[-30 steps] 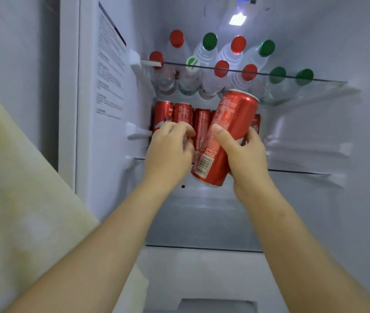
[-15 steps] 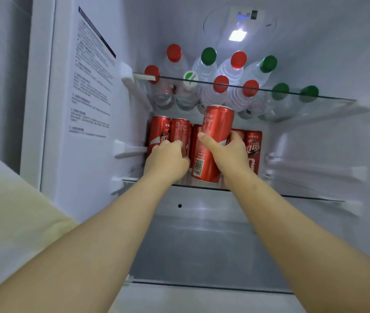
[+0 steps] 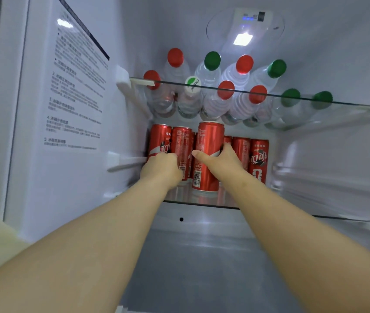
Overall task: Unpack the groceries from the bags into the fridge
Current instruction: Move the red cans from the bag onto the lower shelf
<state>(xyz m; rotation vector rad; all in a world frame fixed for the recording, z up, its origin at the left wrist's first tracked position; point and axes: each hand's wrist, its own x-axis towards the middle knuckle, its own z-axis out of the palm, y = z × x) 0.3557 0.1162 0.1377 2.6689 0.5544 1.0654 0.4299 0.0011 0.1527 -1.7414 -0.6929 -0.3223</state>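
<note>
Reaching into the fridge (image 3: 75, 154), I had my right hand (image 3: 221, 162) wrapped round a red can (image 3: 208, 154), thumb across its front and fingers behind it. That can stood upright near the front edge of the middle glass shelf (image 3: 202, 201), ahead of the row of cans (image 3: 258, 159) lined along the back. My left hand (image 3: 162, 169) was curled at the foot of the cans toward the shelf's left end; whether that grip clasped one of them I could not tell. On the upper glass shelf (image 3: 349, 105), water bottles (image 3: 224, 96) with red and green caps stood crowded together.
</note>
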